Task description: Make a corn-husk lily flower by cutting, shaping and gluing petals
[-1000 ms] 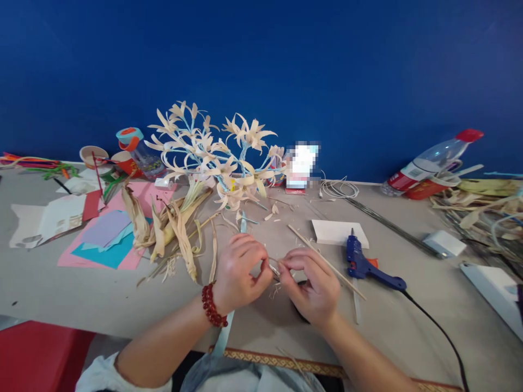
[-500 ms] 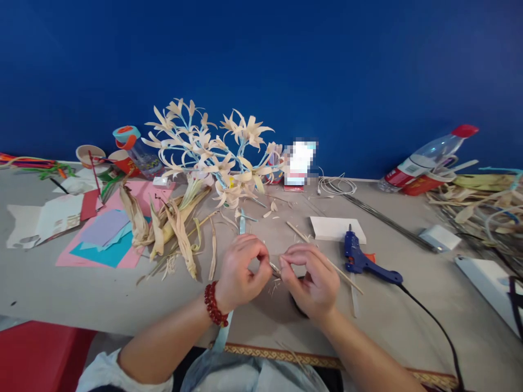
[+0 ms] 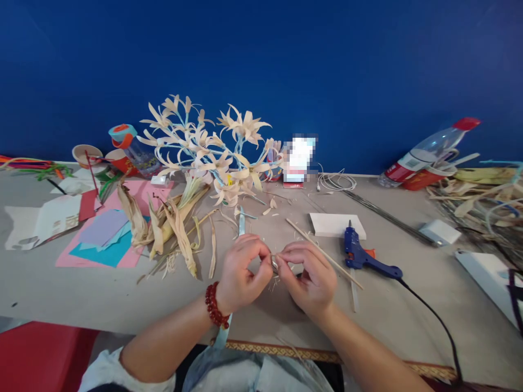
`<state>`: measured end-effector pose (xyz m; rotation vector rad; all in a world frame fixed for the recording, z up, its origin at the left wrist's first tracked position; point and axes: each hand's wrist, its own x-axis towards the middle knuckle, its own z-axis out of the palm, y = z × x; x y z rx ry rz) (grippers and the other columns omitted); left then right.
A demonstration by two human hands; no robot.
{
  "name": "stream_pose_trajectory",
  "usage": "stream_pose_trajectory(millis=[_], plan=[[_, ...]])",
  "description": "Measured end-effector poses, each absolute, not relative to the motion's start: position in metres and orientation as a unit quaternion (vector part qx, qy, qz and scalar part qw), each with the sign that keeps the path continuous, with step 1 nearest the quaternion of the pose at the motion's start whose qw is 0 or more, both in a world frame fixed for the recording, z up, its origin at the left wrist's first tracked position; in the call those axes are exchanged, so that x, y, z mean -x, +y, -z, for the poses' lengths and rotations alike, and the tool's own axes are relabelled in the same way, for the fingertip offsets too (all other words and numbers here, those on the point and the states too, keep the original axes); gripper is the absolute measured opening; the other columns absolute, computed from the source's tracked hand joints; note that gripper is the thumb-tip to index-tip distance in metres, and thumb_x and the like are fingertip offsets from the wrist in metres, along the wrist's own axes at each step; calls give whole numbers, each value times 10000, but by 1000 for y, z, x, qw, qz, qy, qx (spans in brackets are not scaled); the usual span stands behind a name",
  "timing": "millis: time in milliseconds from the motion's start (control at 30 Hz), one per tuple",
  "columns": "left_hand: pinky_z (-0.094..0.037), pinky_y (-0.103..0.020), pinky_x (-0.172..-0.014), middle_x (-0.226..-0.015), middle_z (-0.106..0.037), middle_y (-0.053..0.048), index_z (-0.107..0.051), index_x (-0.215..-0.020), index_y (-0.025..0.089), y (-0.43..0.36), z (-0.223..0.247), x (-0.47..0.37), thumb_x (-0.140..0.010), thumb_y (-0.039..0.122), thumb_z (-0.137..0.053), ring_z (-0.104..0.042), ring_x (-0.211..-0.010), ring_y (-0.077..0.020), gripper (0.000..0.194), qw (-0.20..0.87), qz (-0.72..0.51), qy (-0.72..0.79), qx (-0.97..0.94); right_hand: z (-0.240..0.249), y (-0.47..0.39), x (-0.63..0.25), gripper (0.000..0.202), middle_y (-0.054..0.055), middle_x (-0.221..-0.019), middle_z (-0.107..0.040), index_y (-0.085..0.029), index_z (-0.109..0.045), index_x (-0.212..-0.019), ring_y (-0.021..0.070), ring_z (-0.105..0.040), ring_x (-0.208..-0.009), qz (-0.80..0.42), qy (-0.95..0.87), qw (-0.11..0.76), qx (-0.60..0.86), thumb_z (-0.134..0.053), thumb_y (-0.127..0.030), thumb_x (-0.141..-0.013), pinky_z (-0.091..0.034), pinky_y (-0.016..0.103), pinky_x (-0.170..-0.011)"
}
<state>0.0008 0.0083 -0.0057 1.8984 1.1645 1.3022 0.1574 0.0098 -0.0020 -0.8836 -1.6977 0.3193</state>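
Observation:
My left hand (image 3: 247, 270), with a red bead bracelet (image 3: 216, 305) at its wrist, is closed in a pinch. Facing it, my right hand (image 3: 311, 272) pinches too, and the fingertips of both almost meet. Between them shows a small, thin, pale piece (image 3: 275, 263), too small to name. A pale blue ribbon-like strip (image 3: 242, 220) runs beneath my left hand. Under my right hand is a dark round thing, mostly hidden. Close to my right hand lies a thin wooden stick (image 3: 327, 255), and past it a blue glue gun (image 3: 359, 256).
Flowers of pale husk petals (image 3: 220, 158) stand behind my hands. Dried corn husks (image 3: 180, 234) and coloured paper (image 3: 102, 231) lie left. A white box (image 3: 337, 225), metal wires (image 3: 384, 218) and a plastic bottle (image 3: 433, 152) are right. The glue gun's black cord (image 3: 443, 326) trails toward the front edge.
My hands have drawn slightly closer together, so the fingertips nearly touch. Both stay pinched. The view has shifted a little.

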Motion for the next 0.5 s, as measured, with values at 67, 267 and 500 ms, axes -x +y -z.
stream_pose_trajectory(millis=[67,267,500], plan=[[-480,-377,-832,-695,-620,-29,-547,-707,218,10,9,3,-838,168,-480,-581,-714,-191,156,287,-489,456,-686,1,11,-161,148,24,-726,-635,-235,-609,-772,183,-628,-670,-118,-702,583,392,-630,-95,-814,-520,323,-607],[-460,-426,-931,-850,-695,-63,-606,-892,213,7,-3,0,-805,211,-554,-636,-819,-220,102,251,-499,408,-722,1,13,-162,150,20,-717,-637,-236,-607,-774,181,-629,-658,-132,-713,574,380,-634,-93,-812,-519,318,-597],[-440,-438,-989,-794,-713,-17,-594,-790,235,12,1,2,-760,76,-561,-643,-792,-190,166,183,-506,409,-738,1,10,-159,161,25,-725,-633,-232,-596,-776,171,-630,-654,-124,-730,561,369,-629,-80,-815,-521,305,-581]])
